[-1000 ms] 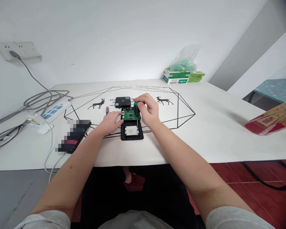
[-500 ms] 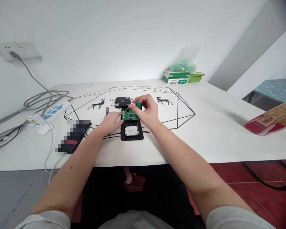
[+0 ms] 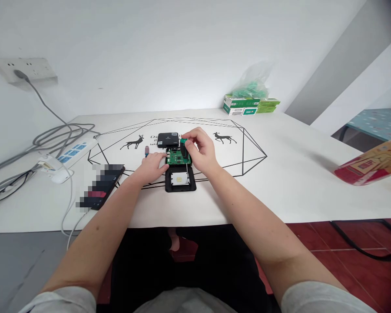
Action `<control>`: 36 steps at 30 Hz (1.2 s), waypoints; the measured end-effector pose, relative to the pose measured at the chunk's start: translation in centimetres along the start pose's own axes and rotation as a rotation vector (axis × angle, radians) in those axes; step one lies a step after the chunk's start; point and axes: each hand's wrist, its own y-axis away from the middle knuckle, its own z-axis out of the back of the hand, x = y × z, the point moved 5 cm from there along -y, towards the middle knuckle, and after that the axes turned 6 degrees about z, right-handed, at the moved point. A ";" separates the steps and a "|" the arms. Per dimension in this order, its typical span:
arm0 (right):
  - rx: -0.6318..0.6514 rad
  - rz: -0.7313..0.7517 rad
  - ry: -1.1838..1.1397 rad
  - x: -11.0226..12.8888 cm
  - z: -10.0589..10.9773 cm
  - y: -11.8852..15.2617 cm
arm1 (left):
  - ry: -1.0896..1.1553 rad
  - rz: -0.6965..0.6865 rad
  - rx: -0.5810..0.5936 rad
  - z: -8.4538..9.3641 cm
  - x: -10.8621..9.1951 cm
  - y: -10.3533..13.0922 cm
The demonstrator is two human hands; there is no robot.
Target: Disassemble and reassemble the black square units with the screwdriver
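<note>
A screwdriver (image 3: 183,150) with a green and black handle stands nearly upright in my right hand (image 3: 200,150), whose fingers close round its upper end. Its shaft points down to the right part of a black case (image 3: 180,189) that holds a white square plate (image 3: 180,178). Behind that plate lies a green circuit board (image 3: 175,157). My left hand (image 3: 154,166) rests at the board's left edge, thumb and fingertips on its two near-left corners, steadying contact with it. A flat black box (image 3: 168,139) lies just behind the board.
Left of the board lies a second screwdriver (image 3: 147,151). Further left are a phone (image 3: 109,184), a power strip (image 3: 76,152) and coiled cables (image 3: 52,134). Green boxes (image 3: 241,102) stand at the back wall; a red and yellow package (image 3: 371,163) is at the right.
My right hand has turned the screwdriver more upright, so more of its dark handle shows. My left hand has stayed in place.
</note>
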 end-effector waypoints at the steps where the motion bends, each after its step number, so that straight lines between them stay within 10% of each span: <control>1: -0.027 0.011 -0.014 -0.1 0.1 -0.1 | -0.001 0.000 0.002 0.0 0.0 0.0; 10: -0.048 -0.150 -0.142 -0.6 -0.6 0.3 | -0.002 -0.013 -0.008 0.0 0.2 0.0; 19: 0.040 0.199 0.050 1.6 0.0 -0.2 | 0.126 -0.222 -0.199 1.5 -1.9 1.2; 24: 0.166 0.045 -0.058 1.0 0.5 -0.8 | 0.201 -0.440 -0.149 2.2 -4.5 2.9; 36: 0.369 -0.361 -0.252 -1.0 2.6 -1.8 | 0.013 -0.428 0.044 0.5 -7.3 3.8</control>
